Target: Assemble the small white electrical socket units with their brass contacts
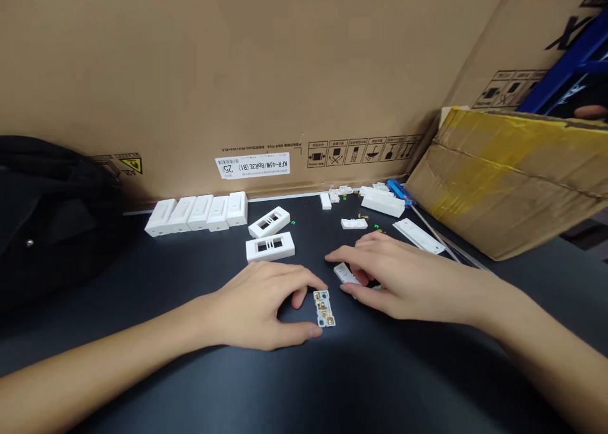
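My left hand holds a small white switch base with brass contacts, between thumb and index finger at its two ends. The base rests on or just above the black table, its inside facing up. My right hand is low over the table beside a small white plastic piece. Its index finger is stretched out and the thumb is apart from it; the other fingers are partly hidden. Beyond my left hand lie two white switch frames with openings, one in front and one behind.
Several white switches stand in a row at the back left, by a black bag. White plastic parts, green bits and brass bits lie at the back right. Near them are a white strip, a blue-handled screwdriver and a taped carton.
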Tool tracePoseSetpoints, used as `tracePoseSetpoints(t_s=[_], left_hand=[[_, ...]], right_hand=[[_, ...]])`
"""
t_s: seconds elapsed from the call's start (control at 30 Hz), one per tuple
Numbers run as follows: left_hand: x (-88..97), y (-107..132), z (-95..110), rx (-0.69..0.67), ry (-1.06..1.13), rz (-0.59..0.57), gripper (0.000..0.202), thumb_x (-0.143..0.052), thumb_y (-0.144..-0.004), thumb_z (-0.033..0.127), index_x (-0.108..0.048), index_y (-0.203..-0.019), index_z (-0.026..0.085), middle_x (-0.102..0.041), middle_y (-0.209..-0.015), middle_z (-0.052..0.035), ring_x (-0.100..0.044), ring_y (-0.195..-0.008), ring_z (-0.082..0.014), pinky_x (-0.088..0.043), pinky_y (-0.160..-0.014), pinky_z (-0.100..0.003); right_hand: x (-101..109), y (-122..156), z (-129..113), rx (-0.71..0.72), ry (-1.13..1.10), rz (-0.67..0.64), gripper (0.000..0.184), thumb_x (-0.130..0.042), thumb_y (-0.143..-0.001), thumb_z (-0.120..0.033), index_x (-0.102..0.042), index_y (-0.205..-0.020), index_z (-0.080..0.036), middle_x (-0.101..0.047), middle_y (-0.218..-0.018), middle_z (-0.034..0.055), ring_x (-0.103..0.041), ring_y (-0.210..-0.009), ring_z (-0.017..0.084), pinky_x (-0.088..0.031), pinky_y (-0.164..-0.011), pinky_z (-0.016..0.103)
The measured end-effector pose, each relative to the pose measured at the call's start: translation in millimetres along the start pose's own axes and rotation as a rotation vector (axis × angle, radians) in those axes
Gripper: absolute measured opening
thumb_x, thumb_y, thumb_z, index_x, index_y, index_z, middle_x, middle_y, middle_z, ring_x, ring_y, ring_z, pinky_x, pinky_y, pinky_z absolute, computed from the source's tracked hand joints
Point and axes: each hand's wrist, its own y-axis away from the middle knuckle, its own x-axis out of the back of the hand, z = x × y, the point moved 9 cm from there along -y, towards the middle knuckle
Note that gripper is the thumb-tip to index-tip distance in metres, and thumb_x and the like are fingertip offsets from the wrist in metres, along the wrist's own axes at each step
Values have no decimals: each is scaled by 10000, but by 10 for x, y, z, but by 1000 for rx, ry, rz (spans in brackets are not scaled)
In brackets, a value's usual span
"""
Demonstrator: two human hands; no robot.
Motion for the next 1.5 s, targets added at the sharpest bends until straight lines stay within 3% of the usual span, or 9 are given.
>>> tracePoseSetpoints(t_s=[0.13,0.27,0.4,0.57,0.8,0.93,1.17,1.37,1.5], left_hand=[[11,3,-2,1,-8,17,492,-855,-877,536,-713,-1252,252,-664,-847,59,-653,-724,-137,-419,-670,-264],[10,17,10,-18,-23,23,605,-862,-878,567,-680,-1361,252,-677,-874,50,-657,-732,-143,-427,-676,-266],[0,20,36,-49,-9,10,513,-856,-894,515,-711,-1318,267,-678,-874,50,-659,-744,-138,-438,-692,-261],[10,11,37,-44,-11,16,435,-870,-878,498,-717,-1203,253,-658,-840,56,-636,-706,-130,-420,-666,-255],[20,16,20,-32,-1,26,397,-881,-871,536,-704,-1072,243,-617,-793,72,-580,-658,-107,-383,-634,-239],[23,17,29,-51,-13,36,305,-843,-919,496,-698,-976,234,-626,-805,64,-565,-661,-98,-368,-635,-238],[37,26,71,-59,-31,53,231,-820,-889,400,-688,-973,229,-620,-811,56,-555,-667,-108,-387,-643,-250],[38,55,122,-86,-49,62,290,-850,-816,400,-648,-919,220,-626,-811,46,-538,-657,-123,-373,-622,-268],[56,55,157,-126,-22,41,282,-792,-912,466,-660,-951,221,-649,-836,29,-574,-692,-135,-403,-655,-274]], right_hand=[[-4,1,12,-7,-29,-26,479,-586,-1031,-537,-729,-1336,-197,-758,-970,77,-672,-1041,316,-471,-945,453],[34,19,21,-25,-22,-53,471,-738,-899,-441,-747,-1307,-206,-762,-992,66,-652,-1026,308,-472,-918,423],[37,3,15,-38,-23,-68,346,-733,-936,-473,-743,-1171,-219,-751,-956,62,-644,-1051,320,-465,-890,408],[28,-21,-12,-26,-15,-43,412,-770,-943,-623,-710,-1023,-224,-719,-890,56,-658,-1053,328,-467,-842,386],[36,26,15,-4,21,-31,506,-850,-886,-569,-776,-1227,-202,-763,-990,82,-680,-1106,345,-500,-875,415],[78,59,70,-8,48,-19,419,-714,-966,-424,-751,-1319,-202,-787,-1188,117,-706,-1167,348,-527,-964,456],[168,102,142,17,134,109,589,-521,-1034,-322,-553,-1601,-165,-688,-1498,181,-702,-1283,363,-560,-1058,541],[137,80,125,26,179,111,515,-455,-1082,-317,-588,-1561,-183,-731,-1433,164,-731,-1231,354,-585,-1029,532],[219,81,39,54,145,157,449,-445,-1116,-371,-633,-1488,-204,-752,-1377,146,-742,-1181,325,-568,-1017,500]])
